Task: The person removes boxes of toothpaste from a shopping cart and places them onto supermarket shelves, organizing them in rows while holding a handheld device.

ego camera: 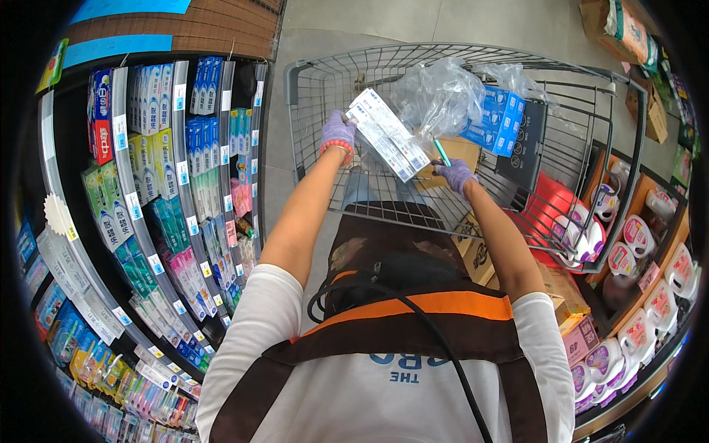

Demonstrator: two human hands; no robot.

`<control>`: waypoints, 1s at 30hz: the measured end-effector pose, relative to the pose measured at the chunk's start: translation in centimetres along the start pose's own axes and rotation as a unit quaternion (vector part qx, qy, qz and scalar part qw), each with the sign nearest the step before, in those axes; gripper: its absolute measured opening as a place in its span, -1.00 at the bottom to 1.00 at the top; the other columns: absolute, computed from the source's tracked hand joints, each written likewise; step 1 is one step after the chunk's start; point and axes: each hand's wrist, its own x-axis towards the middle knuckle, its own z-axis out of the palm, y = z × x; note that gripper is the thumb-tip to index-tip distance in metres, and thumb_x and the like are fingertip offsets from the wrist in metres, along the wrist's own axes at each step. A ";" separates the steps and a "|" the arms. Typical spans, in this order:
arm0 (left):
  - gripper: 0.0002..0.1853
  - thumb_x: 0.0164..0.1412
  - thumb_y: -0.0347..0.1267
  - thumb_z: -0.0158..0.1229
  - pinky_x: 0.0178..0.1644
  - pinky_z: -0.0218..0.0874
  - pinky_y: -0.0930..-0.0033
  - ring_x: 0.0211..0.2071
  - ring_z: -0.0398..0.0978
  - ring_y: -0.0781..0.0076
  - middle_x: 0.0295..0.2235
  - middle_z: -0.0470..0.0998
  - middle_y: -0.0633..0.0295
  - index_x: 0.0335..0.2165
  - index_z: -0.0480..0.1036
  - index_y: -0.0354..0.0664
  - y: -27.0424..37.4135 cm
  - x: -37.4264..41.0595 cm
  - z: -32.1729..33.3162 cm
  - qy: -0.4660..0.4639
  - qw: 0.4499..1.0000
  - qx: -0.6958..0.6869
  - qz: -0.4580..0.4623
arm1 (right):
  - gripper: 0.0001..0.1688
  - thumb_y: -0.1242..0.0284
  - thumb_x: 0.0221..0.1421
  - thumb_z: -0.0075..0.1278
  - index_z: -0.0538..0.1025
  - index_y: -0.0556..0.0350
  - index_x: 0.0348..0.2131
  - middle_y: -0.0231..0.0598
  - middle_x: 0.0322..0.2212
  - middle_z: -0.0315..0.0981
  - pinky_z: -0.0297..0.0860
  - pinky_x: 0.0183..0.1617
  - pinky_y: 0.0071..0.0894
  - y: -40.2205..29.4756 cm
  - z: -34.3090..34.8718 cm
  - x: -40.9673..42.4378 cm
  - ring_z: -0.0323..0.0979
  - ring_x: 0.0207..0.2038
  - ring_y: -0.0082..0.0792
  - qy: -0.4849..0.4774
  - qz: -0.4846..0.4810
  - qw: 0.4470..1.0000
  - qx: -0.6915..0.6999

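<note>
Both hands wear purple knit gloves and are over a grey wire shopping cart [310, 133]. My left hand [338, 134] grips the upper left end of a pair of long white toothpaste cartons [388, 135], which lie slanted side by side. My right hand [456, 174] is closed around a slim green-and-white tool [441, 152], perhaps a pen or cutter, close to the cartons' lower right end. Beyond it in the cart are crumpled clear plastic bags [443, 99], blue printed boxes [494, 122] and a black panel [518, 149].
Shelves of boxed toothpaste [152, 99] with price strips and hanging toothbrushes [133, 387] stand at left. At right, white detergent bottles [637, 238] line a shelf beside the cart. Cardboard boxes [565, 293] and a red container [548, 207] are near the cart's right end.
</note>
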 end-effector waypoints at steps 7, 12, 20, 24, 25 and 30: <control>-0.73 -0.03 -0.31 0.24 -0.34 0.30 0.26 -0.50 0.45 0.16 -0.51 0.51 0.03 -0.43 0.38 -0.26 0.0 -0.3 0.0 0.006 1.000 -0.003 0.009 | -0.67 0.35 0.02 0.06 0.55 0.01 -0.17 -0.40 -0.64 0.36 0.09 -0.66 -0.49 -1.4 1.1 -1.2 0.11 -0.71 -0.56 -0.002 0.043 0.997 0.066; -0.74 -0.02 -0.29 0.24 -0.30 0.31 0.24 -0.45 0.48 0.11 -0.48 0.52 -0.01 -0.45 0.41 -0.26 -0.6 -0.3 0.2 0.010 1.000 -0.002 0.010 | -0.70 0.37 0.04 0.07 0.55 -0.02 -0.18 -0.45 -0.78 0.18 -0.02 -0.75 -0.51 -2.3 1.5 -1.8 0.00 -0.80 -0.58 -0.015 0.060 0.991 0.119; -0.73 0.06 -0.25 0.12 -0.19 0.29 0.17 -0.29 0.48 -0.01 -0.35 0.54 -0.03 -0.33 0.47 -0.22 -0.7 -1.9 1.3 -0.070 0.995 0.028 0.064 | -0.74 0.29 -0.03 0.10 0.47 0.12 -0.52 -0.41 -0.78 0.17 0.05 -0.73 -0.45 -2.5 2.2 -0.4 0.06 -0.79 -0.51 -0.005 0.102 0.988 0.117; -0.72 0.16 -0.24 -0.05 -0.15 0.25 0.09 -0.22 0.45 -0.05 -0.33 0.50 -0.10 -0.36 0.46 -0.24 1.7 -4.1 1.0 -0.150 0.970 0.150 0.118 | -0.72 0.28 -0.05 0.12 0.46 0.13 -0.54 -0.38 -0.78 0.20 0.08 -0.71 -0.41 -3.1 2.9 0.6 0.11 -0.78 -0.49 -0.047 0.098 0.973 0.203; -0.73 0.16 -0.26 -0.05 -0.15 0.26 0.09 -0.22 0.44 -0.05 -0.33 0.50 -0.10 -0.36 0.46 -0.24 1.9 -4.6 0.9 -0.163 0.966 0.155 0.129 | -0.72 0.28 -0.08 0.15 0.47 0.14 -0.52 -0.37 -0.77 0.22 0.09 -0.71 -0.42 -3.1 3.2 0.9 0.13 -0.78 -0.48 -0.058 0.091 0.969 0.224; -0.75 0.16 -0.31 -0.09 -0.16 0.27 0.07 -0.23 0.45 -0.06 -0.32 0.50 -0.10 -0.32 0.44 -0.24 4.1 -6.4 0.6 -0.248 0.901 0.263 0.242 | -0.72 0.45 -0.17 0.26 0.40 0.09 -0.56 -0.40 -0.78 0.19 -0.01 -0.76 -0.48 -6.4 5.6 -0.6 0.06 -0.81 -0.54 0.055 0.059 0.980 0.184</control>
